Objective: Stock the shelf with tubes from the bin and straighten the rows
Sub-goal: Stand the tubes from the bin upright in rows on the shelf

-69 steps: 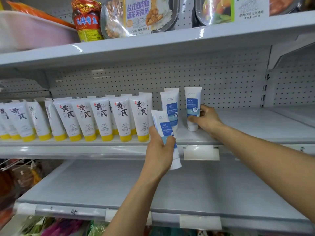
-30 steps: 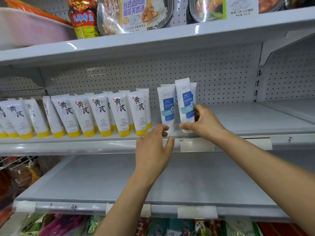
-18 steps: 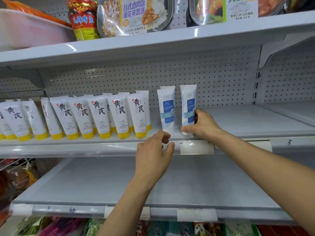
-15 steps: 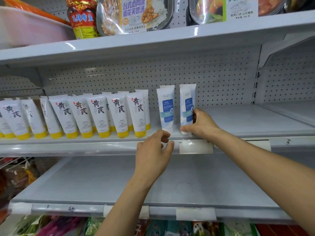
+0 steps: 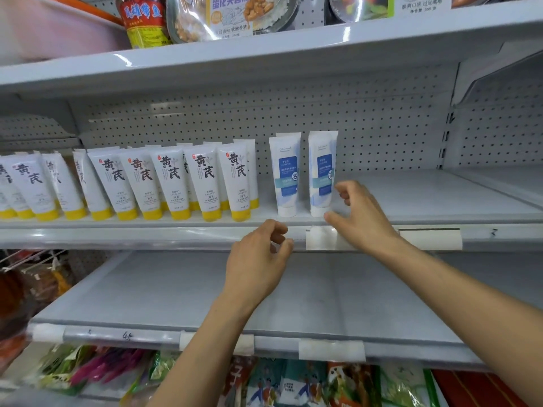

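Two white tubes with blue labels stand upright on the middle shelf point(image 5: 440, 198): the left blue tube point(image 5: 285, 174) and the right blue tube point(image 5: 322, 171). To their left runs a row of several white tubes with yellow caps point(image 5: 173, 180). My right hand point(image 5: 357, 212) hovers just right of the right blue tube, fingers spread and relaxed, holding nothing. My left hand point(image 5: 258, 259) hangs below the shelf's front edge with loosely curled fingers, empty. The bin is out of view.
The top shelf point(image 5: 293, 45) carries a red jar point(image 5: 144, 20) and packaged meals. The lower shelf point(image 5: 205, 289) is bare grey. Snack packets point(image 5: 293, 383) lie beneath it. A perforated back panel stands behind the tubes.
My right hand has let go of the right blue tube and drawn slightly back to the right. The tube now stands alone. My left hand has stayed in place.
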The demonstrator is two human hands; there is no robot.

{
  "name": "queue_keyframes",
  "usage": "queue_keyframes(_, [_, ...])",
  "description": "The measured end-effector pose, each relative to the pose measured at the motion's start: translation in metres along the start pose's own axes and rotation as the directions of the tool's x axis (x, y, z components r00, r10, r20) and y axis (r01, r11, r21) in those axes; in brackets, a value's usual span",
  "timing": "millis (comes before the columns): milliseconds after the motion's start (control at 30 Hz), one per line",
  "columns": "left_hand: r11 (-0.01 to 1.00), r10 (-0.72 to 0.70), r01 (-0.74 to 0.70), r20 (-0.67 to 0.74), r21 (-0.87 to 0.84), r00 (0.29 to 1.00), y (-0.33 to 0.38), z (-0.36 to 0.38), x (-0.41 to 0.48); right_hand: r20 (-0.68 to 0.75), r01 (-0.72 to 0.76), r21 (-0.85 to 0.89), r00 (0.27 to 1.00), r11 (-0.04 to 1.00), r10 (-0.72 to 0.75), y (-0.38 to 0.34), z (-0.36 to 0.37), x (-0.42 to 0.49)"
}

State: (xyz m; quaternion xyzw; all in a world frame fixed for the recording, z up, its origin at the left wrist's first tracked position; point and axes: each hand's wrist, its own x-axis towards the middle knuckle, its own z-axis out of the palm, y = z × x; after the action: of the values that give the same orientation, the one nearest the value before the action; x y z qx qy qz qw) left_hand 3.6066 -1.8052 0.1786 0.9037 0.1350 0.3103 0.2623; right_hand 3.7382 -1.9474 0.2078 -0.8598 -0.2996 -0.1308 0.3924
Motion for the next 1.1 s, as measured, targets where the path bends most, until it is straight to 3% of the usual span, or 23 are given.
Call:
queue_keyframes(100, [1.0, 0.003, -0.003, -0.001, 0.027, 1.0, -0.005, 0.002, -0.008, -0.06, 0.122, -0.049, 0.99, 0.991, -0.125, -0.001, 0.001, -0.022])
queue_keyframes(233, [0.999, -0.02, 0.019, 0.011, 0.025, 1.0, -0.014, 0.005, -0.023, -0.029, 0.276, -0.125, 0.959, 0.953, -0.281, -0.008, 0.011, -0.049])
queue_keyframes(467, [0.987, -0.16, 0.16, 0.042, 0.013, 0.986, -0.049, 0.008, -0.071, 0.276, 0.367, -0.007, 0.895, 0.93, -0.351, -0.004, 0.069, -0.094])
queue_keyframes(600, [0.959, -0.282, 0.278, 0.072, 0.056, 0.957, -0.098, -0.005, -0.118, 0.464, 0.349, 0.051, 0.822, 0.936, -0.331, -0.017, 0.13, -0.121])
queue_keyframes(833, [0.839, -0.544, 0.541, 0.124, 0.06, 0.83, -0.232, -0.054, -0.183, 0.691, 0.316, 0.167, 0.639, 0.934, -0.339, -0.079, 0.266, -0.155])
queue_keyframes(1033, [0.681, -0.731, 0.723, 0.146, 0.116, 0.666, -0.405, -0.123, -0.224, 0.813, 0.175, 0.235, 0.503, 0.956, -0.292, -0.167, 0.432, -0.18])
queue_keyframes(1100, [0.669, -0.741, 0.727, 0.206, 0.153, 0.639, -0.442, -0.131, -0.231, 0.849, 0.093, 0.238, 0.465, 0.967, -0.253, -0.184, 0.473, -0.19])
